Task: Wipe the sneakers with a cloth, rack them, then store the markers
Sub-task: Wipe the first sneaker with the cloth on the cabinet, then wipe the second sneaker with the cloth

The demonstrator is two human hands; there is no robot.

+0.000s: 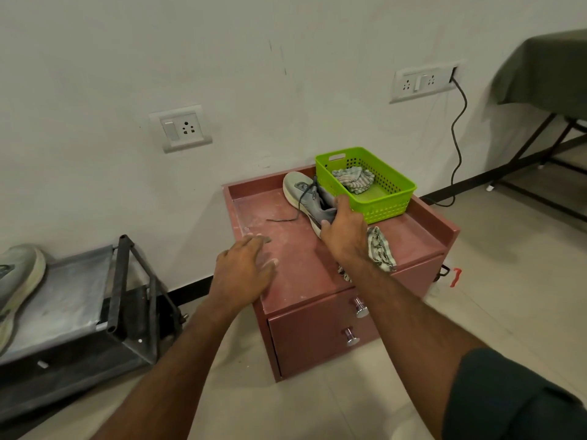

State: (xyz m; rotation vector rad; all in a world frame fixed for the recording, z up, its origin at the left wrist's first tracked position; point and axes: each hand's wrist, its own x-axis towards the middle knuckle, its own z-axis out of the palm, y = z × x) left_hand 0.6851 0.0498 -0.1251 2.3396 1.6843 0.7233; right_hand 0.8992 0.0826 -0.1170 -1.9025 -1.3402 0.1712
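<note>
So the right hand (344, 231) was gripping the grey sneaker (309, 198) by its heel on the red cabinet (305, 265), toe pointing away toward the wall (racking step, probably). Left hand (244, 268) rested flat, fingers relaxed. Next move: carry it over to the rack (95, 300).

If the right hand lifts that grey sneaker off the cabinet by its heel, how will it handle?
The sneaker will probably lift stiffly as one piece, since its thick pale sole looks firm. It seems light enough for the right hand alone. Its loose lace trails across the cabinet and will likely dangle or drag.
</note>
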